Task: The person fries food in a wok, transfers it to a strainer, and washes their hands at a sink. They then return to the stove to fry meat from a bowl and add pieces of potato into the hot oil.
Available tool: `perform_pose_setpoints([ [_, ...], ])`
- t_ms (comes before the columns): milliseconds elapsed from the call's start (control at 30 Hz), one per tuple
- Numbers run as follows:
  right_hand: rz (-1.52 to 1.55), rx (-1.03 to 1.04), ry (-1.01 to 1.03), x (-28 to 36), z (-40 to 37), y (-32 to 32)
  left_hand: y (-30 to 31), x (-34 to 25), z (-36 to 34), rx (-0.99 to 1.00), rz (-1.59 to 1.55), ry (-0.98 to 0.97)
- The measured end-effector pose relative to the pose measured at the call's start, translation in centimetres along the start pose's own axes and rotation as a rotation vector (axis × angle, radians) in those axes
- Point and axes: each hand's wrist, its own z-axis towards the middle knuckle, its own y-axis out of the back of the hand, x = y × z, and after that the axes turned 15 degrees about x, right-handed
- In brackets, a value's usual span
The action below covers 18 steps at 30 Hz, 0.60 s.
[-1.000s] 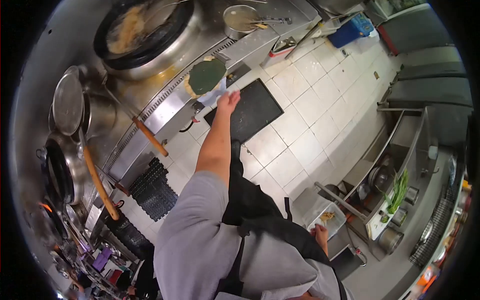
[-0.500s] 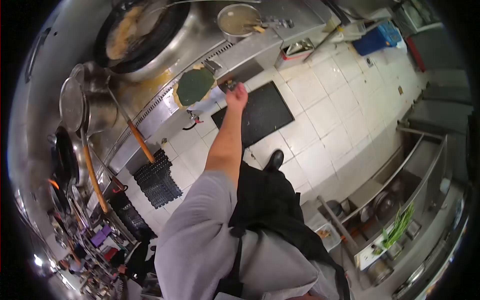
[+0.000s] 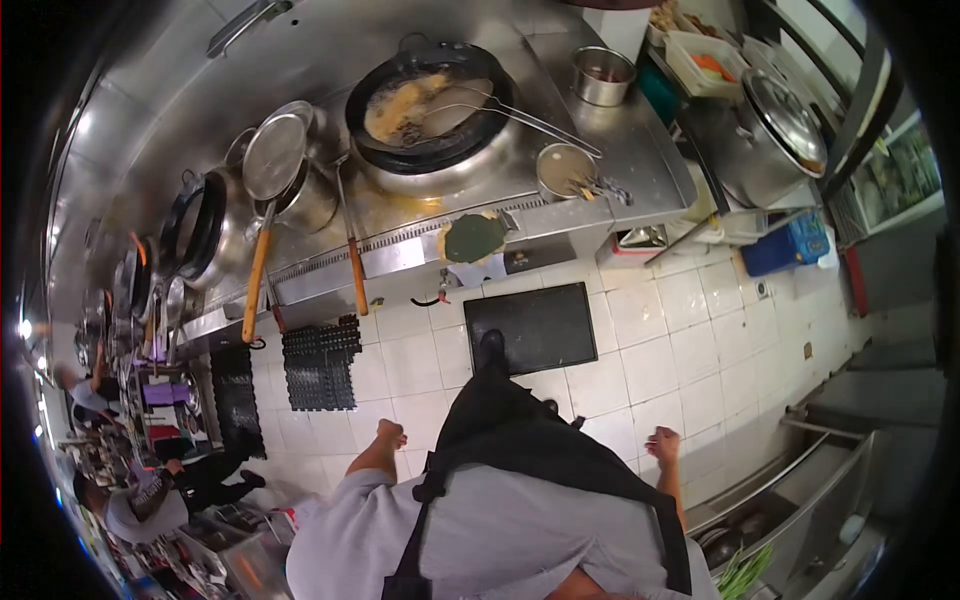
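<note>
My left hand (image 3: 390,435) hangs low over the tiled floor with its fingers curled in; nothing shows in it. On the other side of my apron (image 3: 520,425), my right hand (image 3: 663,445) is also loosely closed, and I see nothing in it. Both hands are apart from the cooker. A black wok (image 3: 430,160) there holds frying food (image 3: 405,108), and a wire skimmer (image 3: 550,127) rests across its rim. To its right stands a pot of cloudy liquid (image 3: 566,170) with utensils in it. A dark green round pad (image 3: 474,240) is at the cooker's front edge.
A black mat (image 3: 530,325) lies under one shoe. Long-handled strainers (image 3: 275,158) stand left of the wok. A lidded stockpot (image 3: 770,150) is at the right. A metal rack (image 3: 790,500) is behind me on the right. Other people (image 3: 140,505) are at the far left.
My left hand has come back from the cooker's front panel to my side. My right hand has come into view. My view has turned, showing more of the cooker and people at the left.
</note>
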Motion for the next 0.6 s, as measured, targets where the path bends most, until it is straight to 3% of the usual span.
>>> perform_pose_setpoints([
  [33,-0.007,0.096,0.015,-1.0,1.4,-1.3,1.2,0.9,-2.3,0.139,-0.013,-0.057],
  [67,-0.014,0.193,0.035,-1.4,2.6,-2.8,2.9,0.6,-2.5,0.194,0.148,-0.554],
  [133,-0.257,0.339,0.103,-3.7,6.5,-5.8,5.1,-0.7,-3.3,0.251,-0.343,-0.636],
  [200,-0.836,0.402,0.375,-11.5,13.6,-6.9,7.3,-4.1,-4.5,0.276,-0.700,-0.667],
  [233,-0.897,0.382,0.339,-9.7,12.5,-8.4,8.0,-7.2,-6.6,0.267,-0.761,-0.671],
  [333,-0.959,0.305,0.214,0.2,8.5,-12.9,10.3,-15.8,-11.1,0.406,-0.913,-0.828],
  [367,-0.835,0.477,0.012,5.4,7.8,-14.6,11.0,-18.7,-12.7,0.466,-0.912,-0.848],
  [400,-0.977,0.450,0.108,11.9,4.5,-17.2,11.6,-21.4,-14.1,0.525,-0.908,-0.864],
  [433,-0.918,0.426,0.108,16.8,3.2,-19.5,12.3,-24.0,-14.6,0.584,-0.945,-0.907],
  [500,-1.028,0.421,0.274,22.6,4.6,-21.1,12.8,-28.2,-15.4,0.703,-1.027,-0.989],
  [600,-1.027,0.400,0.595,32.8,2.3,-26.6,13.6,-30.9,-18.5,0.335,-0.617,-1.214],
])
